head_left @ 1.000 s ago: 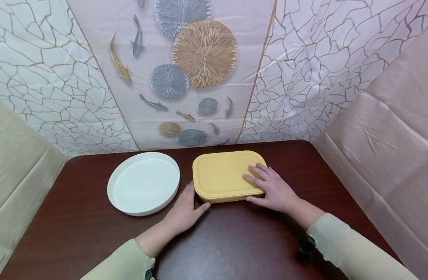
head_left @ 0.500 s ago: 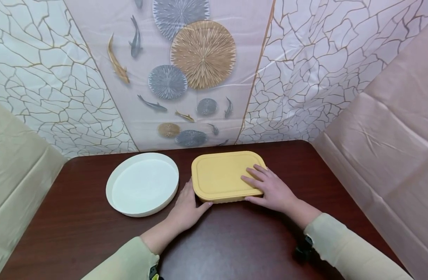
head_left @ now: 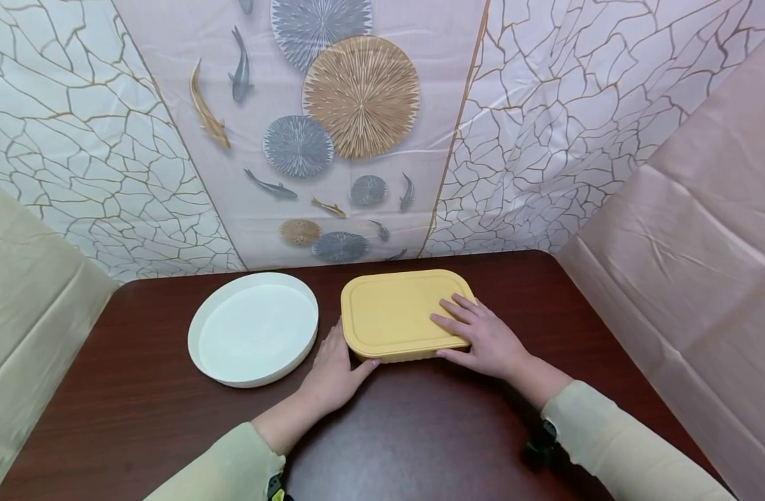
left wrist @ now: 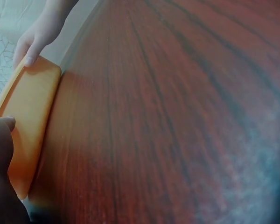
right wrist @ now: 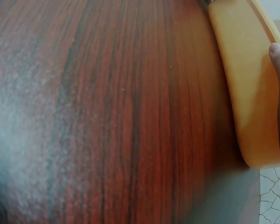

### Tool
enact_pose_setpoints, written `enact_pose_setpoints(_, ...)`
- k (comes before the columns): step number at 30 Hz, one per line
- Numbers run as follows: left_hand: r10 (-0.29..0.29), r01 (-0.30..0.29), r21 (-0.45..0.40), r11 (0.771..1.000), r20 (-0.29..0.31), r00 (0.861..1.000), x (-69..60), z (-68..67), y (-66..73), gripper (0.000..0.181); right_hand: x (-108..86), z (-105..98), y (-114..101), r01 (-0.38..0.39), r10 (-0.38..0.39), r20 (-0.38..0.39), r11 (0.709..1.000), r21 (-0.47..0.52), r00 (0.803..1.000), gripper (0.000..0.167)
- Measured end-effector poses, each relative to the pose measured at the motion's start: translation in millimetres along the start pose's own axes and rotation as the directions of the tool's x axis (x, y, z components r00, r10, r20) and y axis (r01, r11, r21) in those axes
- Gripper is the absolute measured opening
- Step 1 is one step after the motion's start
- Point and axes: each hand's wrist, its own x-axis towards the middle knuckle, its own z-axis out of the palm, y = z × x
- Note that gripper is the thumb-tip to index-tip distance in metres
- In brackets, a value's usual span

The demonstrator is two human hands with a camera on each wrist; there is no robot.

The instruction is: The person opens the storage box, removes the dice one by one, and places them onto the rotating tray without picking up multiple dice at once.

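Note:
A yellow rectangular food container (head_left: 398,309) with its lid on sits flat toward the far side of the table. My left hand (head_left: 332,372) holds its near left corner, fingers along the left side and thumb against the front wall. Over the right end, my right hand (head_left: 485,337) grips the container, its spread fingers on the lid and its thumb at the front edge. In the left wrist view both thumbs touch the container's front (left wrist: 32,102). The right wrist view shows the right thumb by the lid's rim. Whatever the container holds is hidden.
A round white shallow tray (head_left: 254,330) stands left of the container, close to the left hand. All this is on a dark red-brown wooden table (head_left: 420,431). Patterned cloth (head_left: 357,139) hangs behind the table's far edge, with plain cloth at both sides.
The left hand has slid slightly forward along the container's left side. The right hand keeps its place on the lid, and the head view has shifted a little.

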Motion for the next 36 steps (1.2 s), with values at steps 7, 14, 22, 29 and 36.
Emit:
enact_pose_setpoints(7, -0.015, 0.015, 0.000, 1.000, 0.005, 1.000, 0.6, 1.9, -2.4, 0.100, -0.9, -2, 1, 0.019, -0.019, -0.024, 1.000, 0.016, 1.000, 0.062)
enact_pose_setpoints(14, -0.022, 0.022, 0.003, 1.000, -0.004, 1.000, 1.4, 1.6, -1.6, 0.097, -0.8, -5, 0, 0.037, -0.035, -0.066, 0.999, 0.025, 0.997, 0.062)
enact_pose_setpoints(22, -0.032, 0.032, 0.011, 0.999, 0.003, 0.999, 0.7, 1.9, 0.0, 0.097, -1.5, -6, 3, 0.060, -0.061, -0.121, 0.998, -0.007, 0.991, 0.066)
enact_pose_setpoints(29, -0.037, 0.037, 0.012, 0.999, 0.008, 0.999, 0.4, 2.2, -0.6, 0.097, -1.6, -3, 7, 0.114, -0.125, -0.230, 0.992, -0.058, 0.965, 0.068)
enact_pose_setpoints(36, -0.039, 0.039, 0.015, 0.999, 0.012, 0.999, 0.0, 2.4, -0.7, 0.097, 0.0, -5, 11, 0.176, -0.197, -0.304, 0.980, -0.095, 0.932, 0.065)
